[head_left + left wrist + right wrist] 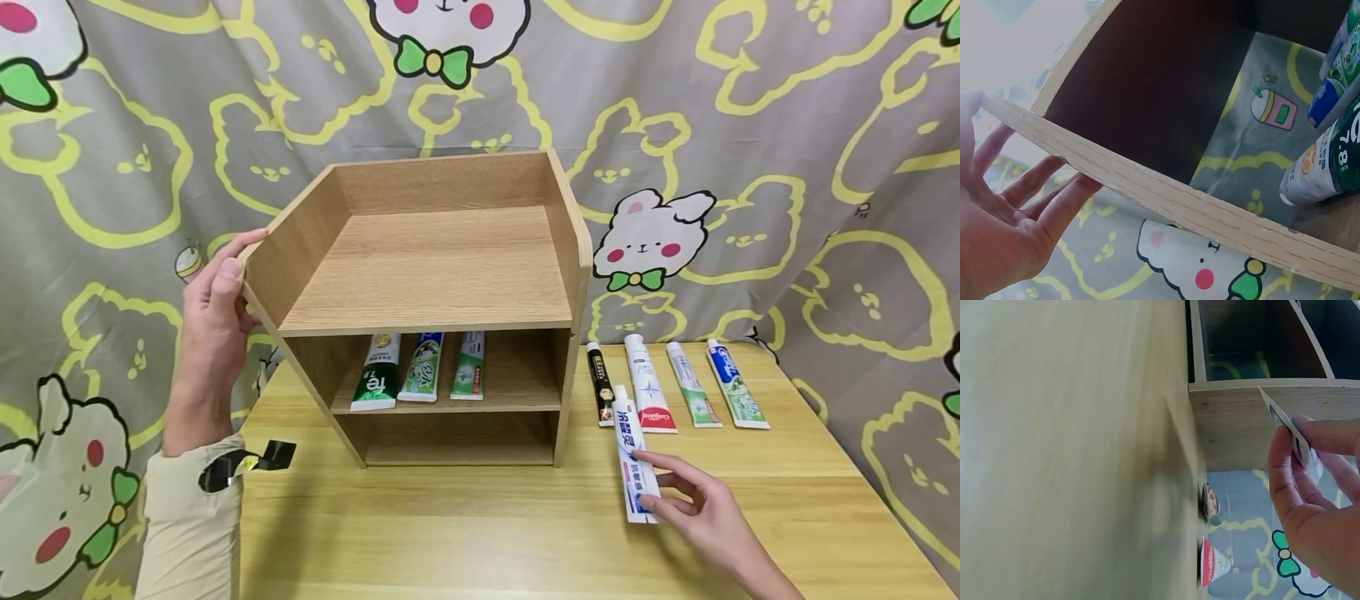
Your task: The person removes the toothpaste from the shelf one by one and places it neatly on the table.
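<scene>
Right hand [697,504]: thumb and fingers pinching a white tube with blue lettering [628,437] near its flat end, cap pointing away from the fingers; right wrist view shows the tube raised off the bench [450,533]. Just beyond these fingers, a row lying on the bench: black tube [597,375] nearest the shelf, then red-and-white tube [647,379], slim white-and-green tube [692,379], blue-and-green tube [735,379] farthest right.

Left hand [216,329]: fingers spread, lightly bent, touching the outer side and edge of the wooden shelf [435,267] near its upper front corner. Right of and below those fingers, in the shelf's middle compartment, three tubes side by side: dark green tube [377,371] nearest, tube with blue top and green end [423,367] next, narrow green-and-white tube [469,367] farthest. Black tape [225,471] round the left sleeve [191,525], below the fingers. Patterned curtain [795,117] behind everything, beyond both sets of fingers
</scene>
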Motion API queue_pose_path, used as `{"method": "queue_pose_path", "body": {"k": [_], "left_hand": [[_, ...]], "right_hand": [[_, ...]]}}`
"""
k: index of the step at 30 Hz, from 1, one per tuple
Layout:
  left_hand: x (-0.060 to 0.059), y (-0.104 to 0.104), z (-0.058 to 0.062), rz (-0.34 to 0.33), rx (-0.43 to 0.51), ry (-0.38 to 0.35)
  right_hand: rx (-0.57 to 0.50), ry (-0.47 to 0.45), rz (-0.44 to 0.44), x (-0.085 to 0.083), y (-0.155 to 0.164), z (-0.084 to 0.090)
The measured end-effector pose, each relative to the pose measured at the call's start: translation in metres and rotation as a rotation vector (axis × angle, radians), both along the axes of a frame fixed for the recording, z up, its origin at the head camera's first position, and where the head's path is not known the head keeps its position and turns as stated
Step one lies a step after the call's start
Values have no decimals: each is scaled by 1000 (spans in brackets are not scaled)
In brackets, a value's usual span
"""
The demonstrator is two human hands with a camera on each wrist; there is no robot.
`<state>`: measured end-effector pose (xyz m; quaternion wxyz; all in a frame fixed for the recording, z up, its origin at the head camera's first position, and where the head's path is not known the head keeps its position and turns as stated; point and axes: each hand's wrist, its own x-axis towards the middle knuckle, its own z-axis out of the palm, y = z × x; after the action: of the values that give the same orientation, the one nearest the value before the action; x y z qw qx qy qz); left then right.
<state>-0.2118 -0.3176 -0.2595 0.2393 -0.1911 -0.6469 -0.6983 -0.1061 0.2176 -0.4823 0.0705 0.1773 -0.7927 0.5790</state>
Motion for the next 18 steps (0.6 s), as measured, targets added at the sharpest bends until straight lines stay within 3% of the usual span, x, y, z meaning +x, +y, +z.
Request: {"method": "queue_pose_path", "body": {"k": [7, 18], "left_hand": [[0, -1, 1, -24, 2, 2], [-1, -1, -1, -1, -2, 8]], "right_hand": [[85, -2, -10, -1, 4, -9], [102, -346, -29, -3, 5, -13]]}}
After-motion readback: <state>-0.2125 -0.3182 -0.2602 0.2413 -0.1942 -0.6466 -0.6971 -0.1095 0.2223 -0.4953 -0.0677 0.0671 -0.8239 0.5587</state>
